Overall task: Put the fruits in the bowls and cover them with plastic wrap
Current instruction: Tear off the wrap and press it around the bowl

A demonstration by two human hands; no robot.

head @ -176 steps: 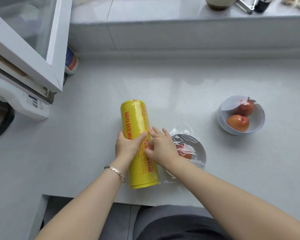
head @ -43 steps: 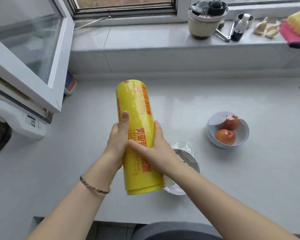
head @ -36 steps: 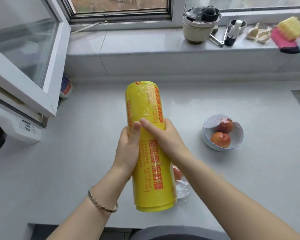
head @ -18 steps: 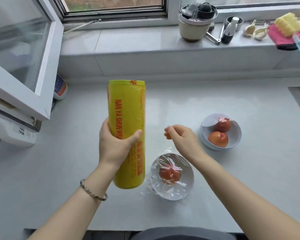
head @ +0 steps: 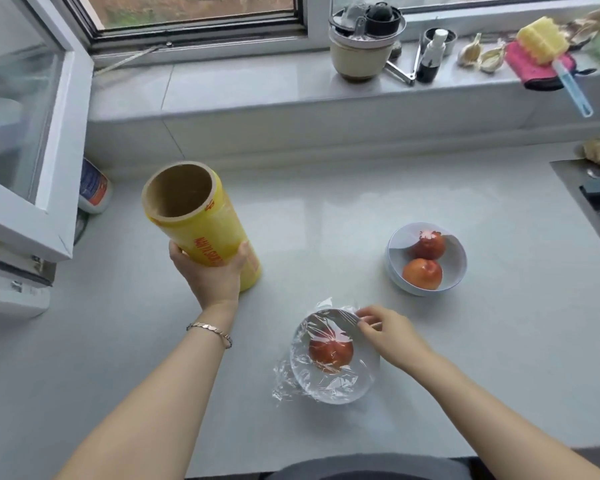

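Note:
My left hand (head: 210,275) grips the big yellow plastic wrap roll (head: 201,223), which stands tilted on end on the counter with its cardboard core facing me. A white bowl (head: 364,386) near me holds one red-orange fruit (head: 330,349) under crinkled clear wrap (head: 323,327). My right hand (head: 390,332) touches the wrap at that bowl's far rim with its fingertips. Farther right, an uncovered white bowl (head: 395,244) holds two red-orange fruits (head: 422,273).
An open window sash (head: 32,133) juts over the counter's left side, with a small tub (head: 92,187) below it. The sill carries a pot (head: 361,50), a bottle (head: 430,58), garlic and a sponge brush (head: 542,46). A sink edge (head: 589,202) lies at far right.
Both hands held the roll over the near bowl. Now the left hand alone has carried it left and stood it on the counter, while the right hand dropped to the wrapped bowl's rim.

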